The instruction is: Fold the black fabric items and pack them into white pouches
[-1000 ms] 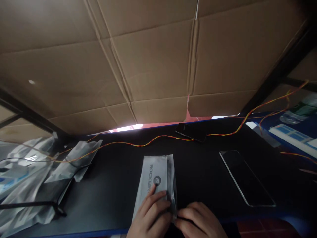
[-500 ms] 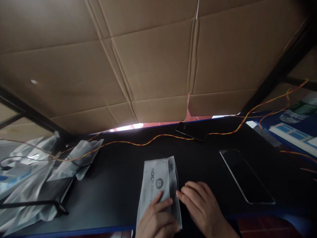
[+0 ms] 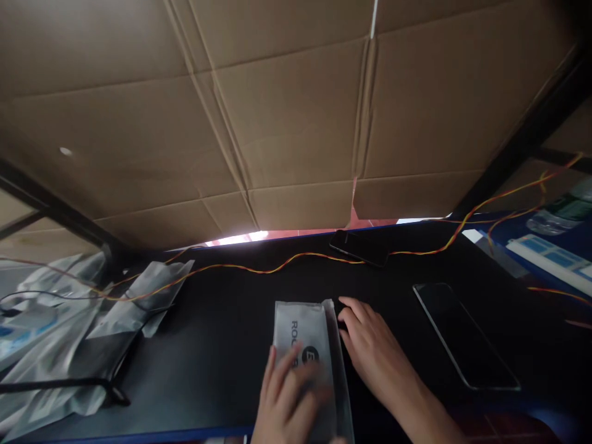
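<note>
Grey printed pouch (image 3: 309, 357) lies flat on the black worktop (image 3: 217, 345) at 6 o'clock, long axis toward 12.

Left hand (image 3: 289, 401) rests on the pouch's near half, fingers spread and pressed flat on it; slightly blurred.

Right hand (image 3: 374, 351) lies on the worktop just beside the pouch's right edge, fingers loosely extended and close together, tips near the far right corner. Whether they touch the pouch edge, cannot tell. It holds nothing.

Risk, as judged: the slick pouch could slide toward 9 o'clock under sideways pressure from the right hand, if the left palm eases off. The near end sits close to the worktop edge and could slip over it.

Surroundings, left to right: crumpled grey bags (image 3: 69, 333) at 9 o'clock with a thin black cable; orange-yellow wire (image 3: 259, 269) running across at 12; dark phone (image 3: 361, 248) at 12–1; glass sheet (image 3: 465, 336) at 3, well apart. Nothing stands between hands and pouch.
</note>
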